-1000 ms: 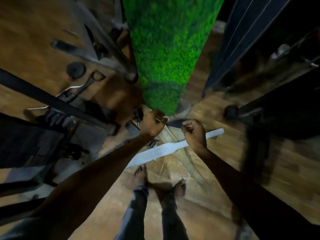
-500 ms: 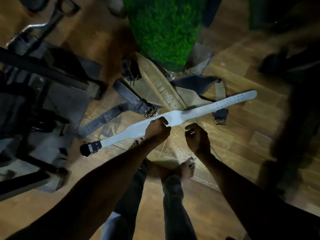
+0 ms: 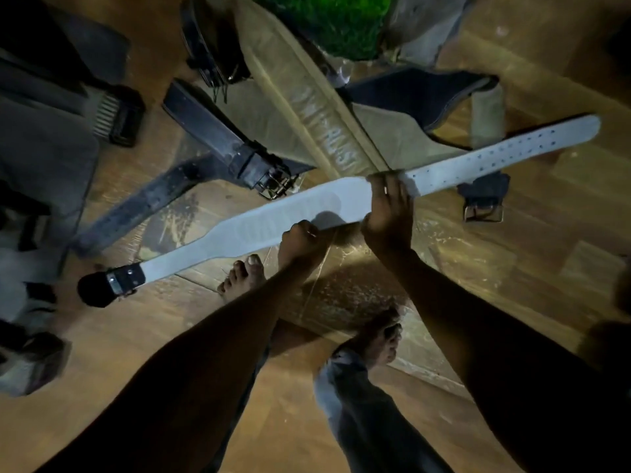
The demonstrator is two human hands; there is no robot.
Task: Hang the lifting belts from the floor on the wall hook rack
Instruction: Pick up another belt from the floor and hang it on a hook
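Note:
A long white lifting belt [image 3: 280, 216] with a dark buckle end at the left lies stretched across the wooden floor. My right hand [image 3: 387, 213] is wrapped over its middle, fingers curled around the far edge. My left hand [image 3: 300, 238] is a closed fist touching the belt's near edge; whether it grips the belt is unclear. Behind the white belt lie a tan belt [image 3: 307, 104], a black belt [image 3: 211, 131] with a metal buckle, and a dark blue belt [image 3: 423, 93]. The wall hook rack is out of view.
A green turf-covered column [image 3: 327, 22] rises at the top centre. Dark gym machine parts and a weight stack [image 3: 116, 117] fill the left side. My bare feet [image 3: 244, 274] stand just below the white belt on the wooden floor [image 3: 529, 250].
The view has dropped toward the floor and come closer. My right hand went from a fist above the white belt to gripping its middle; my left hand came down to the belt's near edge.

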